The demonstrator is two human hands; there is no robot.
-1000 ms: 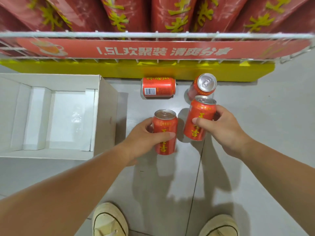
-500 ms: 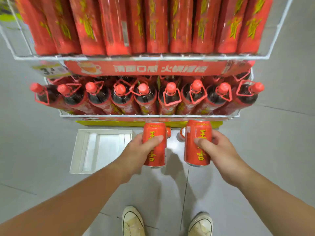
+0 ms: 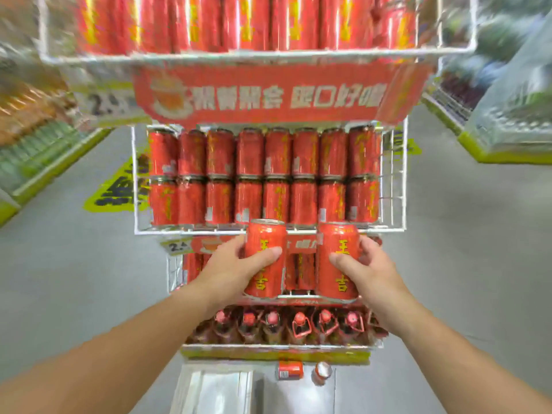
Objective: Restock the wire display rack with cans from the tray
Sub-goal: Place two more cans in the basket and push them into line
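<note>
My left hand grips a red can upright, and my right hand grips a second red can beside it. Both cans hang in front of the white wire rack, just below the front rail of a basket that holds two stacked rows of the same red cans. On the floor far below lies the white cardboard tray, with two loose cans to its right, one on its side and one tilted. The picture is blurred.
Above the can basket hangs a red banner under a shelf of tall red bottles. A lower shelf carries red-capped bottles. Grey aisle floor runs on both sides, with store shelving at far left and far right.
Both hands have lifted their cans from the floor up to the level of the can basket. My view has risen with them, so the tray and loose cans now sit far below.
</note>
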